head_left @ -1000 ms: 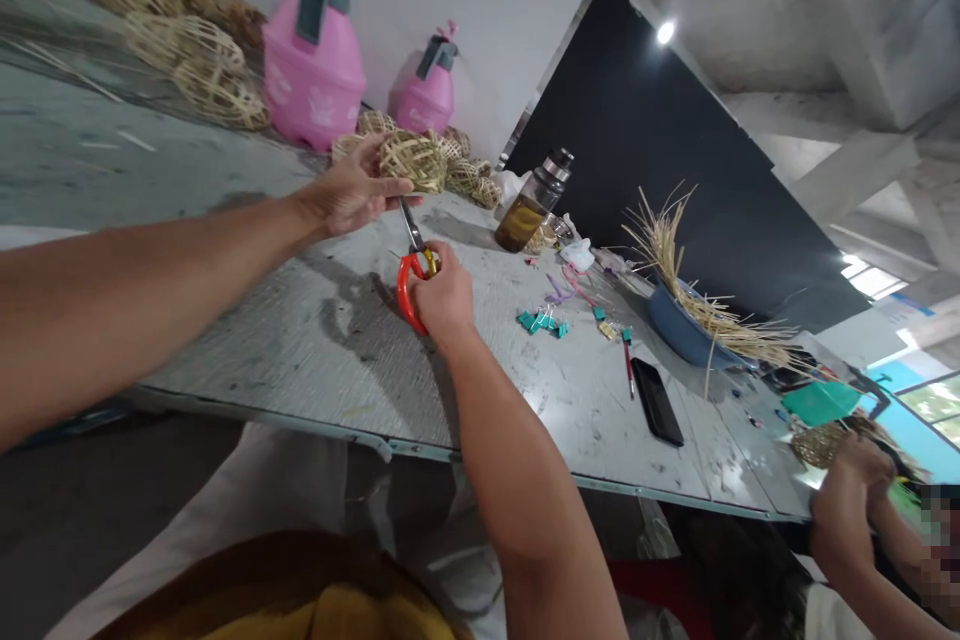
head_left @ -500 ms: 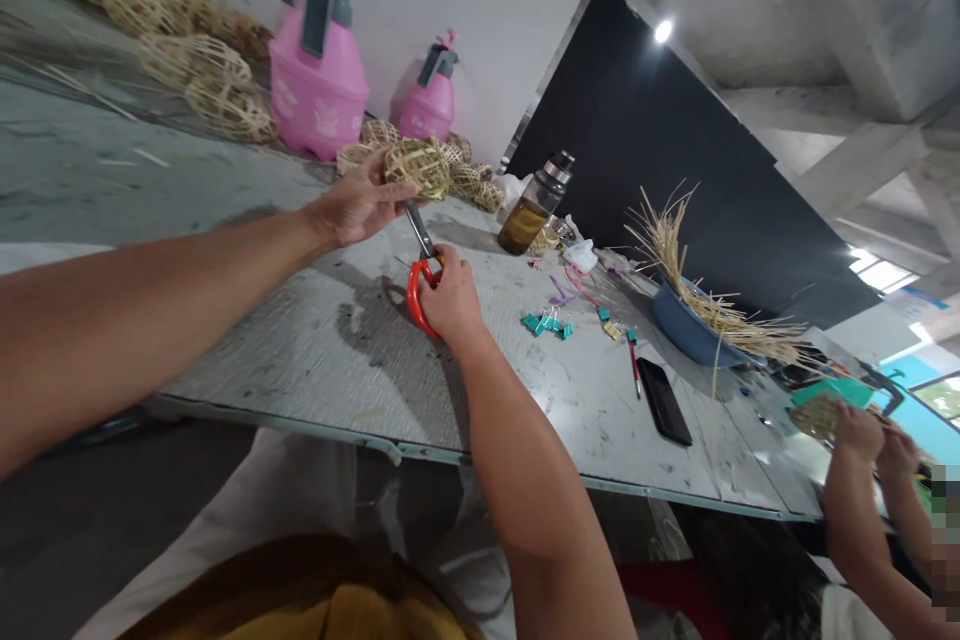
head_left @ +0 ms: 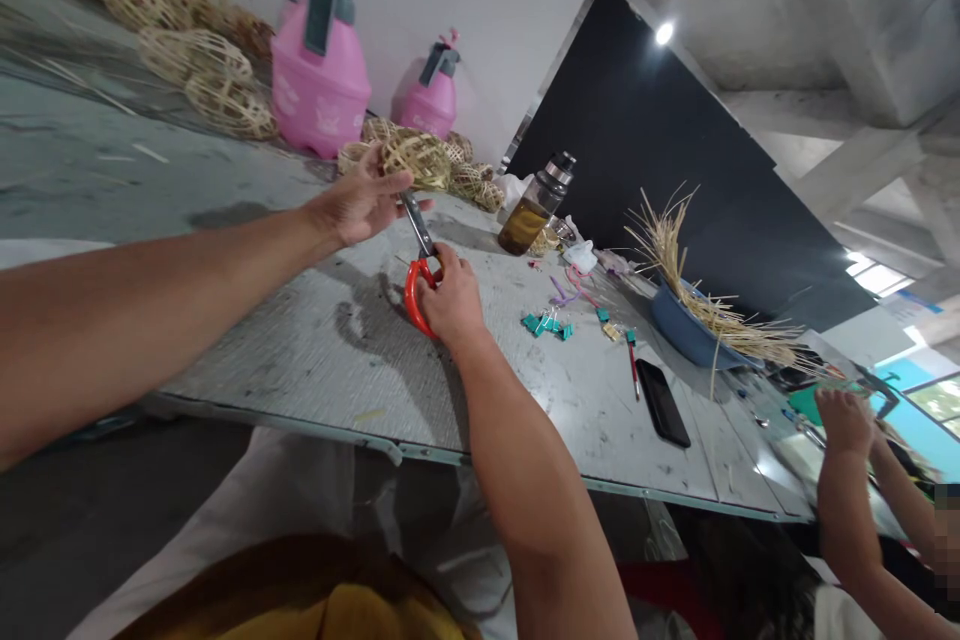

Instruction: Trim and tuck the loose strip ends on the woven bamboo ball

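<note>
My left hand (head_left: pixel 365 198) grips a woven bamboo ball (head_left: pixel 418 160) by its near left side, above the table. My right hand (head_left: pixel 454 298) is closed round the red handles of a pair of scissors (head_left: pixel 417 222). Their metal blades point up and away, and the tips reach the underside of the ball by my left fingers. Whether the tips touch a strip cannot be made out. Behind the held ball lie more woven balls (head_left: pixel 475 182) on the table.
Pink spray bottles (head_left: pixel 321 85) and woven pieces (head_left: pixel 196 55) line the back left. To the right are a drink bottle (head_left: pixel 534 208), green binder clips (head_left: pixel 547 323), a phone (head_left: pixel 663 404) and a blue basin (head_left: pixel 686 328) of strips. A co-worker's hands (head_left: pixel 847 420) work at far right.
My hands have hardly shifted; the ball has turned or tilted slightly in my left hand. At far right, the co-worker's hands have moved up and left a little.
</note>
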Demonstrator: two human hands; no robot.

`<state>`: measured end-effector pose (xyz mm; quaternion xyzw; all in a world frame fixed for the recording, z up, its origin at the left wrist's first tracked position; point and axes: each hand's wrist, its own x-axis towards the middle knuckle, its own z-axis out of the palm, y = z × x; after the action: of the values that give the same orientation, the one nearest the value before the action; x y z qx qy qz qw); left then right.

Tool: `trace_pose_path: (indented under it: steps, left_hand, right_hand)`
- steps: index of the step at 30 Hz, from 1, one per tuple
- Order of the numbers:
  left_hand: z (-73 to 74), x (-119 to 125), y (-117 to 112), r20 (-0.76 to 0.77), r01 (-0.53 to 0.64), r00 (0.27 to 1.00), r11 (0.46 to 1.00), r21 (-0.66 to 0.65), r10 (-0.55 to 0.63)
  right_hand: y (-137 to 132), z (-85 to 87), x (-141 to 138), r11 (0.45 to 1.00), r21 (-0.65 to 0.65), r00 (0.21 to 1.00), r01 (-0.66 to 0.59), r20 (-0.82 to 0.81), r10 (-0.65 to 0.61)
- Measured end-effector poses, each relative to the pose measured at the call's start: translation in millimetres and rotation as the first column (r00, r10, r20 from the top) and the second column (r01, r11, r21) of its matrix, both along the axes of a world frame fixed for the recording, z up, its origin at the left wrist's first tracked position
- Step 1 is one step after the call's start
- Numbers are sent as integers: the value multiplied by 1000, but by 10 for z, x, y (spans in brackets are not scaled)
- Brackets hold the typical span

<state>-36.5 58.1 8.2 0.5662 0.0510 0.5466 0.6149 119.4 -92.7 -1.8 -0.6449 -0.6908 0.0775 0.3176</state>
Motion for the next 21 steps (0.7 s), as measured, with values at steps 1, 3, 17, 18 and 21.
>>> trace_pose_path:
  steps: [1,3,17,18,21]
  left_hand:
    - [-16,-9,10,17,-27,999,1000,-16,27]
    - [-37,-20,20,40,-99,994,994,-46,101]
    - [29,20,-89,-69,-147,986,988,49,150]
    - [27,22,-89,-71,-154,985,987,56,157]
    - [23,32,-83,-71,-181,980,982,53,185]
  right_hand:
    - [-2,3,0,1000,4,1000,-1,2,1]
    - [-4,6,2,1000,11,1000,-6,7,6]
    - [-17,23,3,999,-30,994,37,100,-34]
    - [-16,26,2,999,-30,994,38,102,-35]
    - [-18,40,0,999,-36,993,31,112,-27]
